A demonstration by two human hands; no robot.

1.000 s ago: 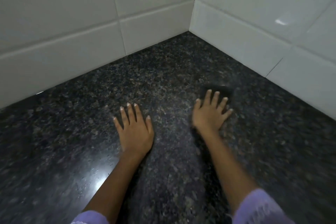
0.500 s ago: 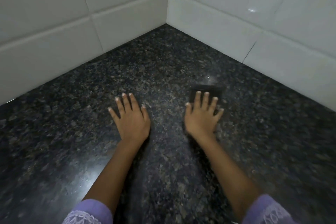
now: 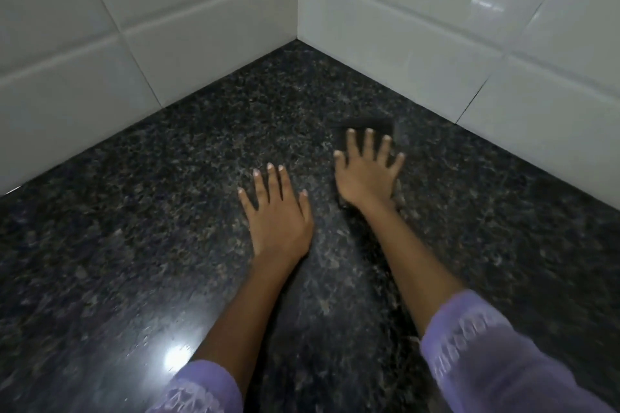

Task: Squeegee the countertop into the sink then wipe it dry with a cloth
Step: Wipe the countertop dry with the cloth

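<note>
The dark speckled granite countertop [image 3: 167,211] fills the view and runs into a tiled corner. My right hand [image 3: 365,171] presses flat, fingers spread, on a dark cloth [image 3: 365,126] whose far edge shows beyond the fingertips, near the right wall. My left hand [image 3: 276,211] lies flat and open on the bare stone just left of it, palm down, holding nothing. Neither sink nor squeegee is in view.
White tiled walls [image 3: 100,60] meet at a corner [image 3: 298,38] at the far end and close off the counter on the left and right. A bright light reflection [image 3: 177,357] shines on the stone near my left sleeve.
My right hand has slid the dark cloth away from me, further from the left hand and closer to the right wall. The left hand stays planted in place.
</note>
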